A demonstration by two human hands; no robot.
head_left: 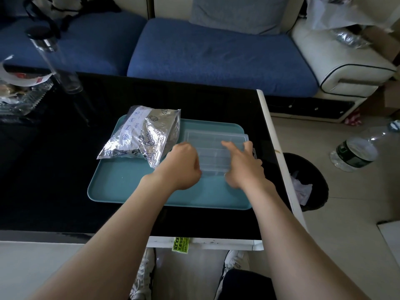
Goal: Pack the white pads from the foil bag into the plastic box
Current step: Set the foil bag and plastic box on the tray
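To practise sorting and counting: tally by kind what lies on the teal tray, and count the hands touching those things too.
Foil bag: 1
Clear plastic box: 1
Hands at the box: 2, the left hand and the right hand
Total: 4

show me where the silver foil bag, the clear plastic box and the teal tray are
crinkled silver foil bag [151, 135]: head view, crumpled middle face
clear rectangular plastic box [214, 137]: head view, lid top
teal rectangular tray [121, 182]: head view, bare floor
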